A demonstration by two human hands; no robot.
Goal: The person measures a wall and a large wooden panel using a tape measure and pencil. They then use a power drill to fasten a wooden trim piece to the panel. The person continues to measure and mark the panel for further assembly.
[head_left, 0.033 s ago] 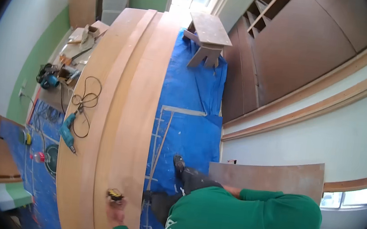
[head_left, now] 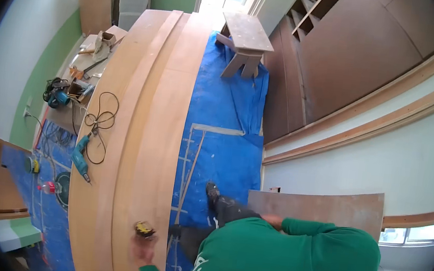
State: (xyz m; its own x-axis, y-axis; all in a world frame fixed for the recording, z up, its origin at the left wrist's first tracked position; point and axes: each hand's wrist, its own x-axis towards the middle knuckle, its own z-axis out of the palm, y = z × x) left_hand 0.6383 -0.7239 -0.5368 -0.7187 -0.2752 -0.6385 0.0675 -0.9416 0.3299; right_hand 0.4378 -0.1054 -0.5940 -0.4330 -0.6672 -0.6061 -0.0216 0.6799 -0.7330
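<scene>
Nearer the right edge of the long, pale tan wooden panel (head_left: pixel 157 177) than in the earlier frame, the bare left hand (head_left: pixel 143 251) has carried the small, boxy, black-and-yellow hand tool (head_left: pixel 145 229) a little way across. More of the bare right hand (head_left: pixel 273 221) shows now too, against the dark-trousered thigh well to the right of the panel; its fingers are too hidden to tell whether it is spread or curled, or holds anything.

Left fingers are closed about the tool, which is over the panel's near end, to the right of the lengthwise raised step; whether it touches the wood cannot be told. It looks like a tape measure: probably light to moderate for its size, stiff-cased and not easily broken, with little risk of slipping. Best hold would likely be around its two broad sides, where the hand already wraps.

Its long axis lies aslant to the panel's length, the left end farther up the panel, the right end nearer the person. Which end is its front is too small to make out.

Along the panel's left edge lies a teal, pistol-shaped power drill (head_left: pixel 80 157), bit toward the near end, its looped black cord (head_left: pixel 95 120) farther up. Wrinkled blue plastic sheeting (head_left: pixel 220 157) covers the floor to the panel's right.
</scene>
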